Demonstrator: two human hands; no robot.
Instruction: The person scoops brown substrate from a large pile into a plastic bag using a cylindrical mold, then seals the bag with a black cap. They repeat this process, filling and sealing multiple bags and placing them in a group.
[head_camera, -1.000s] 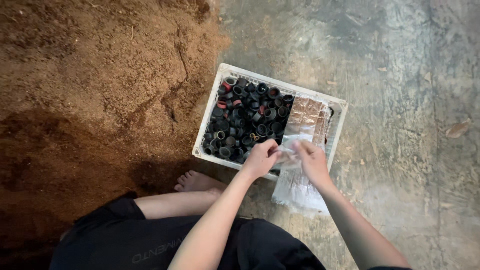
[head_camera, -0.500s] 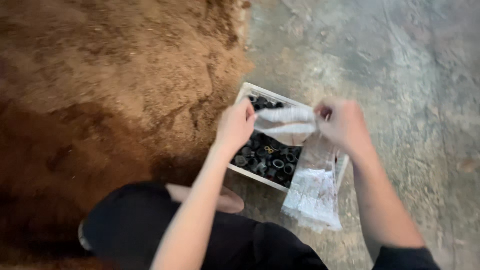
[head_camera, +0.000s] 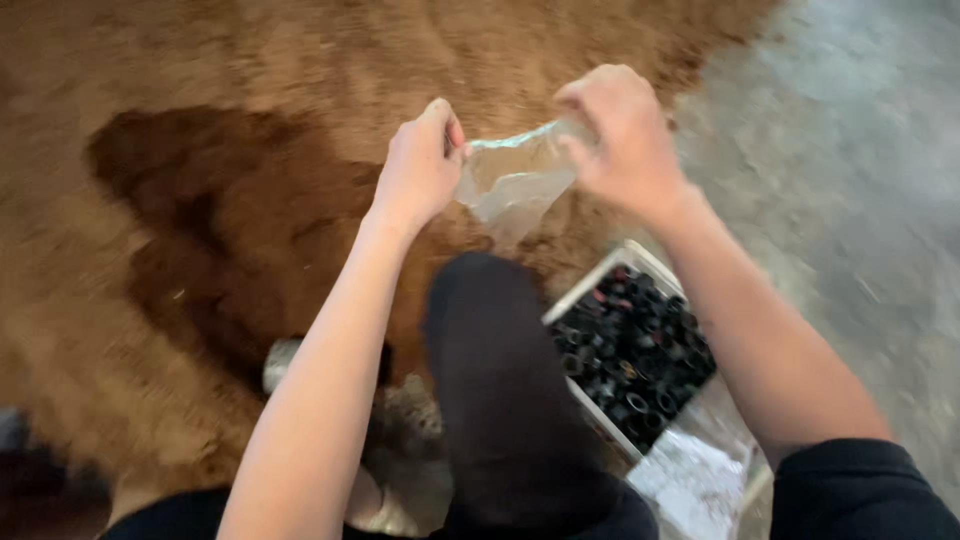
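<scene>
The left hand (head_camera: 420, 165) and right hand (head_camera: 622, 130) are each pinching an upper edge of a small, crinkled, clear plastic bag (head_camera: 512, 182), fingers closed on the film. The bag is hanging mouth-up, long axis vertical, above brown granular soil (head_camera: 200, 120). Below sits a white plastic crate (head_camera: 585, 295) of black tubular pots (head_camera: 640, 350).

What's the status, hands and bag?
Left hand and right hand both pinching small clear plastic bag, stretched open between them. Above brown soil heap. White crate of black tubes below. Nothing obstructing.
</scene>
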